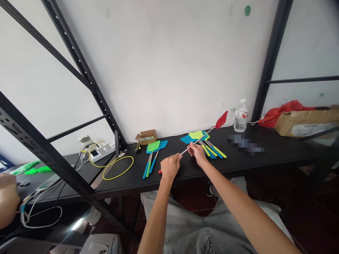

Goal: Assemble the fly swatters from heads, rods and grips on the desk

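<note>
A red fly swatter with a thin metal rod is held at a slant above the black table, its head up to the right. My left hand is wrapped round its handle end, where a bit of red pokes out below the fist. Farther up, the fingers of my right hand close on the rod. Left of my hands lies a small group of green and blue fly swatters. Behind my right hand is a fanned pile of yellow-green and blue fly swatters, partly hidden by the rod.
A small open cardboard box, a looped yellow cable and a white power strip are left. At right stand a water bottle and a larger carton. Black shelf posts flank the table. Another person's arm shows far left.
</note>
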Demonstrator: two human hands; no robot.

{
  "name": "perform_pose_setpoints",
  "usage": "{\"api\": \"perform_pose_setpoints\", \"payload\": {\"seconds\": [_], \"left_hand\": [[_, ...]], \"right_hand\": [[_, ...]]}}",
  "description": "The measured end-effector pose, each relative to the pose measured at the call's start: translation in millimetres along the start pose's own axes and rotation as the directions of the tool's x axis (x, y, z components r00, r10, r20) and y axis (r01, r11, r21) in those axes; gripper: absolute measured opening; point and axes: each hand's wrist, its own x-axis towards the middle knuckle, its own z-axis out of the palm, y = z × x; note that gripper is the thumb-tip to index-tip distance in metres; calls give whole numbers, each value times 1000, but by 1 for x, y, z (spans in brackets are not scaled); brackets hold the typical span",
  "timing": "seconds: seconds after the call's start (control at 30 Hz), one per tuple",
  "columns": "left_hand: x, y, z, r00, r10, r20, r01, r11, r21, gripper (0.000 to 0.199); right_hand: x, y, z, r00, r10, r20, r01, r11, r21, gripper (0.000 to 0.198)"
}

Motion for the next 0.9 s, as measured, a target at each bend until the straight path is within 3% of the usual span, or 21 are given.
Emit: {"api": "perform_pose_setpoints", "payload": {"seconds": [0.2, 0.43, 0.67, 0.9], "left_hand": [[-8, -10, -12, 999, 37, -14, -36, 999, 23, 42], [-34, -53, -38, 1000, 6, 7, -6, 996, 83, 38], [-42, -81, -61, 998, 64, 18, -66, 985, 160, 37], [-74, -120, -72, 999, 49, -18, -44, 977, 211, 39]], "right_hand": [[2, 3, 1, 1000, 1, -9, -1, 1000, 9, 52], [6, 2, -4, 996, -15, -93, 21, 998, 64, 52], [8, 3, -4, 997, 2, -71, 2, 999, 52, 53], [4, 0, -2, 1000, -16, -15, 16, 1000, -1, 53]]}}
